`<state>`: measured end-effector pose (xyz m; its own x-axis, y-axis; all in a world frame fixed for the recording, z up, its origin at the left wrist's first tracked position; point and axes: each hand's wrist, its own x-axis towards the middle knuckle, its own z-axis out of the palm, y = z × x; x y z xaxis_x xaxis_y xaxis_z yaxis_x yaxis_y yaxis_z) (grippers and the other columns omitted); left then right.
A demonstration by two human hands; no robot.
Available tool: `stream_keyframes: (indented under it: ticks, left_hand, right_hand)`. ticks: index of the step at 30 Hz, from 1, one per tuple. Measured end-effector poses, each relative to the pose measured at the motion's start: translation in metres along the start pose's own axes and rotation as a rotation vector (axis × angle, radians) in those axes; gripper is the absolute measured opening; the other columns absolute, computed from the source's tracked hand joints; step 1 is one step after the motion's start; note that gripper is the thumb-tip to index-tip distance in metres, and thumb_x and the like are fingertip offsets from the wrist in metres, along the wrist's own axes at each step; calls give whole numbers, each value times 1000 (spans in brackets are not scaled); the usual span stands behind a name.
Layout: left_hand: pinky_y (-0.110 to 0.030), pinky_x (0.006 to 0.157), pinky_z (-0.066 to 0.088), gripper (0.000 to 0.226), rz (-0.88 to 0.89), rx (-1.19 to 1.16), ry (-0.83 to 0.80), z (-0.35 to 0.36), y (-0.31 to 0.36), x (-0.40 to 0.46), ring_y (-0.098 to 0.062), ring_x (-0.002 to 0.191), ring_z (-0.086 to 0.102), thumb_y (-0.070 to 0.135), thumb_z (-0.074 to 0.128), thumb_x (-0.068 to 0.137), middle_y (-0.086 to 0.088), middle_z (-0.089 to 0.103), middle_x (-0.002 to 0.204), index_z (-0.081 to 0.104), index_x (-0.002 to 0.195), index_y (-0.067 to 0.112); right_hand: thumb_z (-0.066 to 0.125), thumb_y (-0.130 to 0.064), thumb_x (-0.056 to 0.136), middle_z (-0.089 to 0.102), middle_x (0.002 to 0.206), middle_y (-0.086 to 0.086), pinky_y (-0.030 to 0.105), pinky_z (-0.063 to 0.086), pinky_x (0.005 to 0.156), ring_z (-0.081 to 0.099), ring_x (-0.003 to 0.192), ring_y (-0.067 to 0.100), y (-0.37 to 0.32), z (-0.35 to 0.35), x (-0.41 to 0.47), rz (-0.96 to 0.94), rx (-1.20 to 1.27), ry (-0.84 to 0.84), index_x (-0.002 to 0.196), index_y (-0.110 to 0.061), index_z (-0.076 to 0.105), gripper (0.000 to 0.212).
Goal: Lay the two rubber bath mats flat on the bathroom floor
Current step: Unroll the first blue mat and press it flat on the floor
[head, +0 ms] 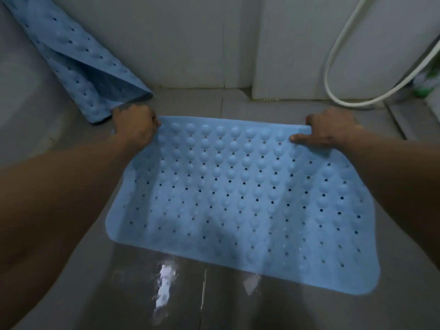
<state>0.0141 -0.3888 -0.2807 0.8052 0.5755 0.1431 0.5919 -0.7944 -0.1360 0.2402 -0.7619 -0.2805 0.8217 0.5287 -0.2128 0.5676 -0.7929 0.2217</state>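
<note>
Grey tiled floor [142, 294], wet and glinting, lies nearest to you at the bottom of the view. Just beyond it, the near edge of a pale blue rubber bath mat [242, 198] appears to rest on the tiles, its bumps and drain holes facing up. Your two bare arms reach forward to its far edge, which appears to be lifted a little. Your left hand [134, 126] grips the far left corner, fingers curled round the rim. Your right hand [331, 132] pinches the far right corner, thumb on top and fingers folded over the edge. This mat looks nearly laid; by my reading, only the far edge is left to lower and press flat.

Farther off, to the left, the second blue mat [78, 67] leans folded against the side wall, its lower end touching the floor near your left hand. It is not yet laid, so roughly half the task remains.

Beyond that, white wall panels [190, 39] rise at the back. A white shower hose [338, 67] loops down on the right. No open container shows; a green and white object [426, 84] at the right edge is too blurred to name.
</note>
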Motion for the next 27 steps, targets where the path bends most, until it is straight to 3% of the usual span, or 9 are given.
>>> stream_keyframes:
  ticks: [4, 8, 10, 12, 14, 17, 21, 27]
  left_hand:
    - [-48, 102, 38, 28, -26, 71, -24, 27, 22, 9, -38, 100, 62, 33, 53, 96, -20, 68, 105, 72, 101, 13]
    - [-46, 108, 29, 29, 91, 312, -100, 22, 45, -6, -33, 118, 51, 19, 48, 94, -16, 59, 124, 61, 119, 13]
    - [-50, 111, 27, 48, 159, 260, -168, 30, 58, -25, -34, 132, 36, 36, 45, 96, -17, 40, 144, 42, 140, 15]
    - [-60, 113, 13, 70, 135, 34, -380, 47, 74, -56, -36, 146, 12, 60, 31, 96, -13, 8, 161, 13, 154, 24]
    - [-66, 112, 3, 81, 58, -114, -577, 71, 85, -89, -35, 148, -7, 76, 18, 88, -5, -18, 161, -7, 153, 35]
    - [-70, 111, -1, 88, -44, -206, -726, 102, 82, -131, -33, 146, -20, 86, 9, 78, 1, -36, 154, -22, 147, 43]
    - [-72, 108, -7, 82, -39, -197, -685, 118, 76, -144, -31, 144, -27, 86, 4, 77, 4, -46, 148, -32, 140, 46]
    - [-73, 107, -10, 80, -112, -237, -655, 119, 90, -128, -32, 144, -27, 83, 4, 80, 3, -43, 150, -30, 142, 45]
  right_hand:
    - [42, -68, 90, 53, 128, 22, 45, 38, 102, 48, 121, 37, -5, 45, 11, 28, 23, 141, 128, -17, 54, 65]
    - [45, -66, 91, 44, 138, 18, 47, 37, 107, 40, 129, 36, -10, 52, -9, -46, 156, 39, 138, -22, 46, 64]
    - [42, -67, 91, 36, 146, 14, 51, 34, 110, 33, 136, 35, -21, 61, -30, -34, 247, -54, 143, -27, 40, 65]
    - [34, -70, 92, 18, 159, 9, 60, 26, 113, 20, 145, 35, -40, 81, -54, 28, 328, -178, 150, -35, 27, 68]
    - [24, -75, 90, -8, 165, 0, 70, 14, 112, -1, 150, 36, -60, 104, -78, 80, 357, -297, 153, -46, 8, 71]
    - [16, -78, 89, -31, 159, -6, 75, 4, 109, -20, 148, 38, -81, 132, -100, 100, 373, -372, 149, -53, -13, 71]
    - [11, -80, 87, -37, 156, -7, 75, -2, 109, -25, 146, 38, -83, 145, -97, 103, 364, -330, 146, -53, -21, 72]
    - [10, -82, 85, -36, 156, -10, 75, -4, 109, -25, 146, 36, -74, 145, -61, 65, 348, -281, 144, -57, -20, 71]
